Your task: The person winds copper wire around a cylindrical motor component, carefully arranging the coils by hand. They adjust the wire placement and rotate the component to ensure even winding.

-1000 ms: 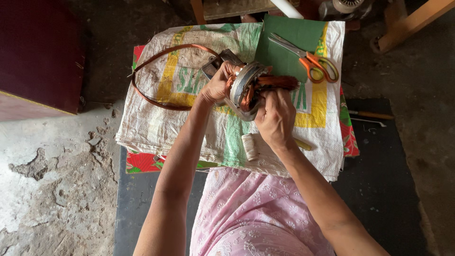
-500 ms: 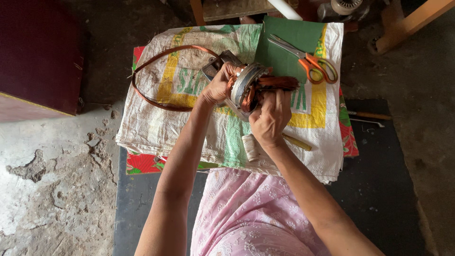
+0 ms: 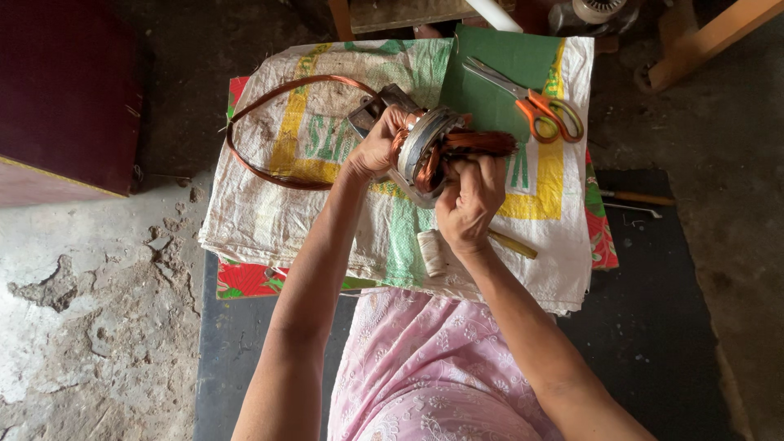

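Motor stator: round, grey metal ring with copper windings, held up on edge over the middle of the woven sack. Gripped from both sides.

Left hand: closed around the stator's left rim, fingers curled over the top edge.

Right hand: closed at the stator's right face, fingertips pressed into the bundle of copper wire that juts out to the right of the ring.

Copper wire loop: large oval coil, lying flat on the sack to the left of the stator, one end running up under the left hand.

Woven sack: white with yellow and green print, spread over the low surface, with a red patterned cloth showing under its near edge.

Green sheet: flat, at the far side of the sack, behind the stator.

Scissors: orange handles, lying on the green sheet, blades pointing left, apart from both hands.

Spool of thread: off-white, on the sack just below the right wrist.

Yellow stick: thin, beside the spool, partly under the right wrist.
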